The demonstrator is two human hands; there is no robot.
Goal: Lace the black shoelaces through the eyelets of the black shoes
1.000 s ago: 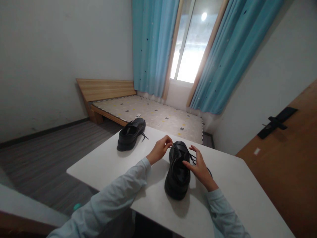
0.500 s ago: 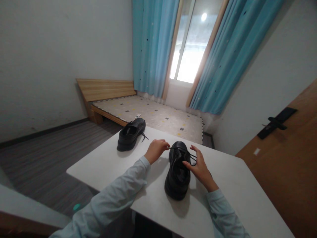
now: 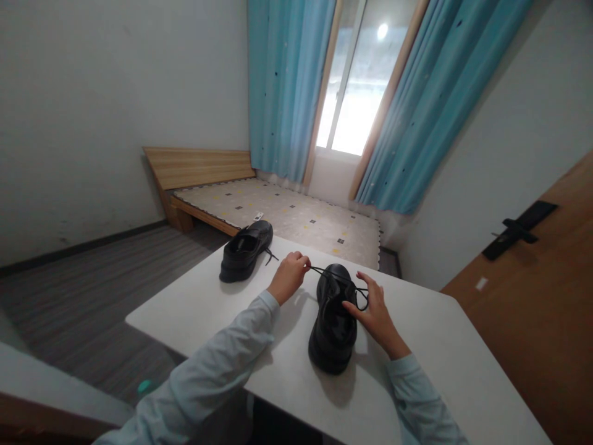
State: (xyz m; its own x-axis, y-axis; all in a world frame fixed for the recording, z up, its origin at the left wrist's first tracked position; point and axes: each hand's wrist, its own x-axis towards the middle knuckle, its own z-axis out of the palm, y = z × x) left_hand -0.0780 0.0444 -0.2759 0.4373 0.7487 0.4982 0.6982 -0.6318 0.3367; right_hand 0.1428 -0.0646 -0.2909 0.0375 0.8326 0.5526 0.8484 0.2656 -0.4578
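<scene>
L hand pinches lace end, pulled taut out left of near shoe, which sits mid-table w/ long axis front-to-back, toe toward near edge; R hand fingers hold lace loop at shoe's right side; 2nd shoe at far-left corner.

White table carries two black lace-up shoes: near shoe centre, far shoe at left edge.
</scene>
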